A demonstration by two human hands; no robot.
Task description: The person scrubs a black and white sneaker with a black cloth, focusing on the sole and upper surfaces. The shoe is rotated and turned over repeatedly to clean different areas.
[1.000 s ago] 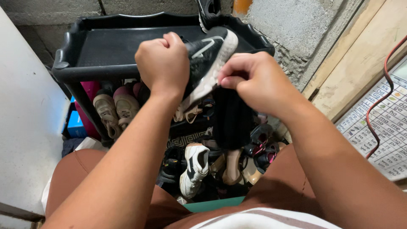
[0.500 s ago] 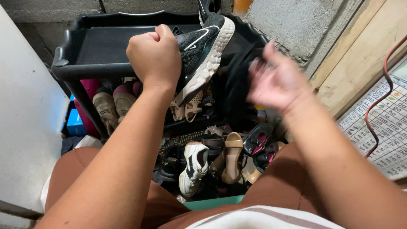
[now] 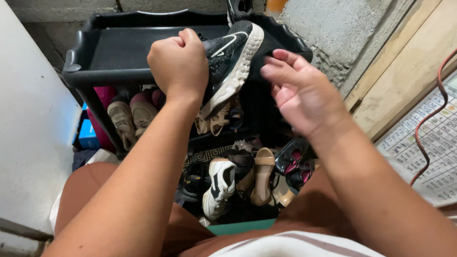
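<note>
left hand [image 3: 178, 64] grip clenched on black sneaker [image 3: 231, 62], sole outward for handling | right hand [image 3: 300, 90] spread, empty, beside it | shoe rack [image 3: 76, 71] beneath

Black plastic shelf rack [image 3: 119, 47]; beige shoes [image 3: 128, 119], white sneaker [image 3: 218, 186], tan sandal [image 3: 263, 173] below; red cord [image 3: 431, 114] across printed chart [image 3: 435, 143]

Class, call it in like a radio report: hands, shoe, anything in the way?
Left hand shut on black sneaker, sole tilted up. Right hand open, beside it, empty. Below: black rack crowded with shoes.
</note>
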